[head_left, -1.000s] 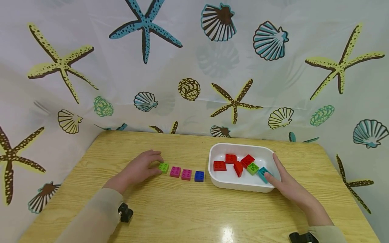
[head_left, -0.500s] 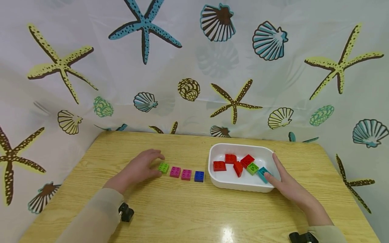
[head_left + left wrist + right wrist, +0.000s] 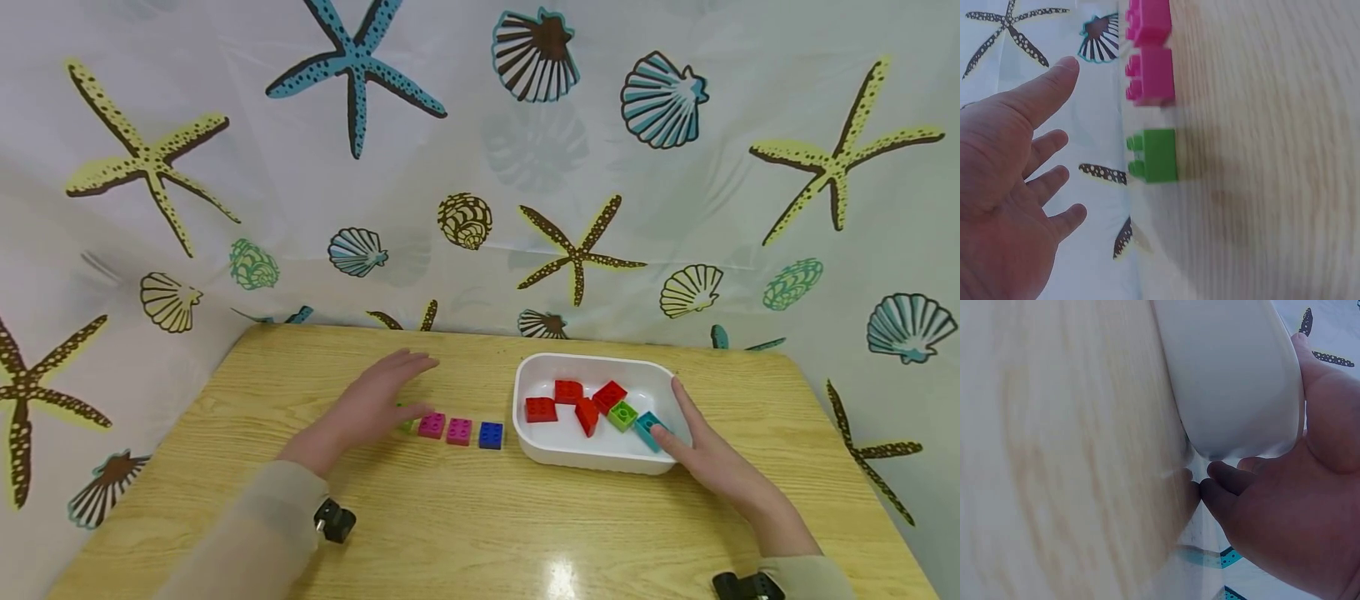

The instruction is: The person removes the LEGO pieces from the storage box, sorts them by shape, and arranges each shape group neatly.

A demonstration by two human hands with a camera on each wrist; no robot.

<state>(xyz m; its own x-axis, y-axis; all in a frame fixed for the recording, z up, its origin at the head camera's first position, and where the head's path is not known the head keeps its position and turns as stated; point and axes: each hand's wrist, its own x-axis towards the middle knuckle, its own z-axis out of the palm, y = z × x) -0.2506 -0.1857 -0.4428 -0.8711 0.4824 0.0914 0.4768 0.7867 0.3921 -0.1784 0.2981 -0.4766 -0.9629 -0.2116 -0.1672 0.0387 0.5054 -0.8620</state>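
Note:
My left hand hovers with fingers spread over the left end of a row of toy bricks, holding nothing. Partly hidden under it is a light green brick, which the left wrist view shows apart from the fingers. Two pink bricks and a blue brick continue the row to the right. My right hand grips the right end of a white plastic tub, thumb over the rim and fingers along the outer wall. Inside lie several red bricks, a green brick and a teal brick.
All of this stands on a wooden table. Behind and at both sides hangs a white curtain printed with shells and starfish.
My left hand has come off the light green brick, rising and moving right with its fingers opening out. The right hand and the tub have stayed in place.

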